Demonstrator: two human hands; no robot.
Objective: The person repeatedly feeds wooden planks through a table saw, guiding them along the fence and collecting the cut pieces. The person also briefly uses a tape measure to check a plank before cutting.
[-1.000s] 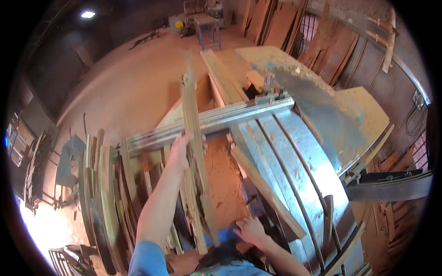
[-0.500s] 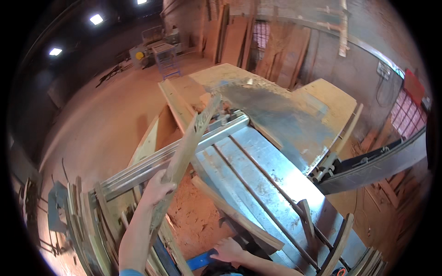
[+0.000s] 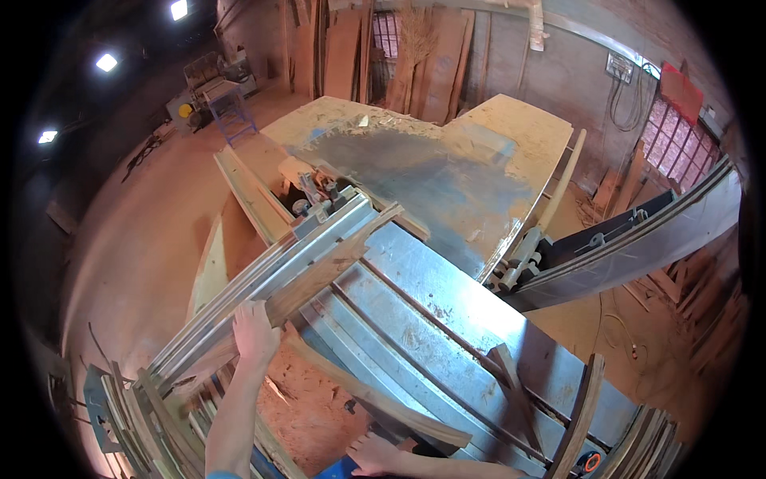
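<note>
My left hand [image 3: 257, 335] is closed over the near part of a long, rough-edged wooden board [image 3: 323, 271]. The board lies alongside a silver metal rail [image 3: 271, 275], its far end over the shiny metal table [image 3: 447, 319]. At the lower middle, my right hand [image 3: 375, 455] rests by a blue edge [image 3: 339, 469], fingers loosely stretched with nothing seen in them. Just above that hand a curved wooden strip [image 3: 375, 391] lies across the table's near edge. Beside it is a heap of reddish sawdust [image 3: 307, 407].
A clamp-like metal fitting [image 3: 319, 199] sits at the rail's far end. Beyond spreads a dusty wooden tabletop [image 3: 415, 168]. Curved strips stand at lower left [image 3: 152, 415] and lower right [image 3: 638, 439]. A curved metal-faced beam [image 3: 638, 247] juts in from the right.
My left hand has swung the board down and clockwise, from raised over the rail to lying along it. The view has turned right. My right hand stays by the blue edge.
</note>
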